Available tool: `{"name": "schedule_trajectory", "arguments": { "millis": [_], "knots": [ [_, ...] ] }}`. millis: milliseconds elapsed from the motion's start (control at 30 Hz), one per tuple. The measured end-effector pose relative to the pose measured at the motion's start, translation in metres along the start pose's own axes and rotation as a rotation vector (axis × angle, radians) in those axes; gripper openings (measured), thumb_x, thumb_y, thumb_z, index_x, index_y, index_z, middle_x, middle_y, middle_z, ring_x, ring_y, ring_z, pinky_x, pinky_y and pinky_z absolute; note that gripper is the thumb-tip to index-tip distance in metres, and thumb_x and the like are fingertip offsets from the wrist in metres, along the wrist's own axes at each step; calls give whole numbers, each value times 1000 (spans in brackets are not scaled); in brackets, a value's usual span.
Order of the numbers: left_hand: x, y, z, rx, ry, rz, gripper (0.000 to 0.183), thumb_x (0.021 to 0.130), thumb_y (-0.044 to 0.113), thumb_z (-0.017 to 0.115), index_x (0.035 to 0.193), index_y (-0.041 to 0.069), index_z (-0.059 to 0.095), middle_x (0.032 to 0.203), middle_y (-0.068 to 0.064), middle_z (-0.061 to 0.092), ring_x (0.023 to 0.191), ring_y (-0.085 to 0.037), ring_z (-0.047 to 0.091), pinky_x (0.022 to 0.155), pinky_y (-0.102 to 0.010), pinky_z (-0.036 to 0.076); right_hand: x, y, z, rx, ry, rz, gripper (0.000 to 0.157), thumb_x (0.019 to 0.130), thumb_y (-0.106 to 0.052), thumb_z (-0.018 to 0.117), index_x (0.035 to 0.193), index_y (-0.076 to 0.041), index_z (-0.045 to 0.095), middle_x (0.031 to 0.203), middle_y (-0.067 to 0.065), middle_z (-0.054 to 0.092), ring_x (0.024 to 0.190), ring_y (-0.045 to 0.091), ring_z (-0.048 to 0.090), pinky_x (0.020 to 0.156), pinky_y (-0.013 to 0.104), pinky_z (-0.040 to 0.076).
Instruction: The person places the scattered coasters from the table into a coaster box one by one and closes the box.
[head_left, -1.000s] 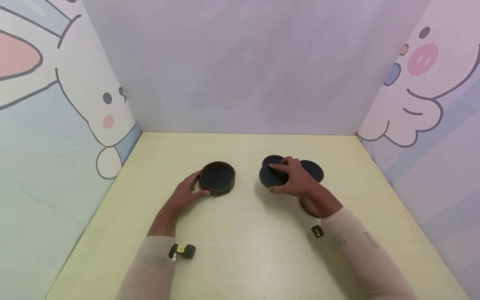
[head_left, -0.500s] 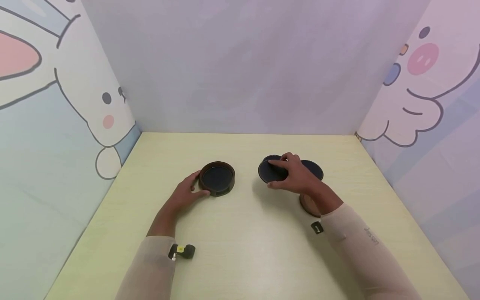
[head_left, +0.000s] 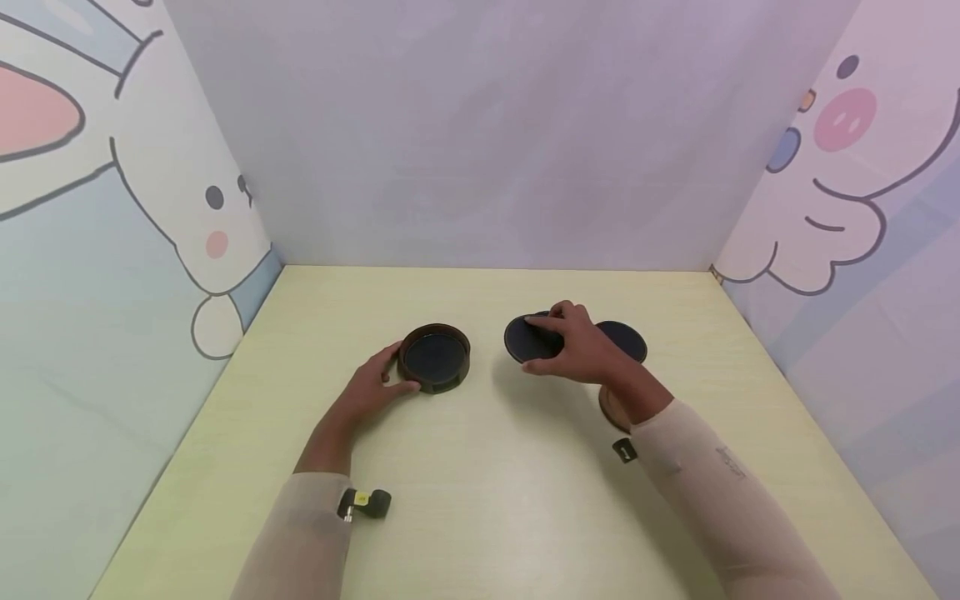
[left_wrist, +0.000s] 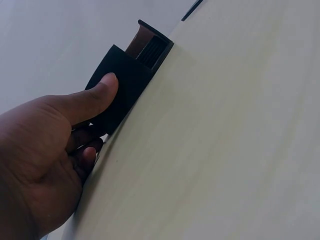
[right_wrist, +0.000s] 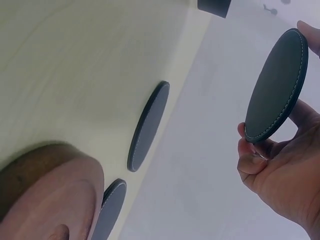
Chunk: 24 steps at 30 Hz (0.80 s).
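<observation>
My left hand (head_left: 367, 387) holds the side of a round dark coaster holder (head_left: 463, 371), which stands on the table at left centre. Its thumb presses the outer wall in the left wrist view, where stacked dark layers show through the slot of the holder (left_wrist: 120, 90). Inside lies a dark round coaster (head_left: 435, 357). Raised above the table, a black stitched coaster (right_wrist: 275, 90) is gripped at its rim by my right hand (head_left: 573, 343). Two more dark coasters lie beyond and beside that hand, one coaster (head_left: 624, 340) to its right.
A round brown wooden piece (right_wrist: 60, 195) with a raised rim lies under the right forearm, partly hidden. Two coasters lie near it, one coaster (right_wrist: 149, 127) nearer the holder. Pale walls with cartoon drawings enclose the table (head_left: 480, 500) at the back and sides.
My right hand has carried its coaster slightly left and away from me, now covering most of the coaster behind it. The left hand and the holder have stayed put.
</observation>
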<state>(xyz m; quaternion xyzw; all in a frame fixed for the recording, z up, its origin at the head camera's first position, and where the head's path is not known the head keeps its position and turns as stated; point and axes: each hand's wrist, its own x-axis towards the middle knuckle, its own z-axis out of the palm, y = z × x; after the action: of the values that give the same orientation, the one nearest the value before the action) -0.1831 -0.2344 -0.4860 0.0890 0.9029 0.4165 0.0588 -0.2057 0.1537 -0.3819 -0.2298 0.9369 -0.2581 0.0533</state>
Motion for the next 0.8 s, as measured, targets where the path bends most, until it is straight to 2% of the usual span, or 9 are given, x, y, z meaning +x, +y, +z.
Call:
{"name": "schedule_trajectory", "arguments": {
  "millis": [467,800],
  "knots": [
    [0,0,-1,-6,-4,16,94,81,56,73,157,22,29,163,-5,32,148,-30,35,113,-51,45,13,-13,10,8,18,-3,80,75,-62,76,145,-32,51,125,5,39,111,24,36,81,39,46],
    [-1,0,-1,-9,-1,11,95,81,59,73,157,23,28,163,-5,31,148,-30,34,113,-51,44,26,-27,23,-16,38,-26,79,75,-61,76,144,-31,52,126,7,41,111,27,37,84,44,48]
  ]
}}
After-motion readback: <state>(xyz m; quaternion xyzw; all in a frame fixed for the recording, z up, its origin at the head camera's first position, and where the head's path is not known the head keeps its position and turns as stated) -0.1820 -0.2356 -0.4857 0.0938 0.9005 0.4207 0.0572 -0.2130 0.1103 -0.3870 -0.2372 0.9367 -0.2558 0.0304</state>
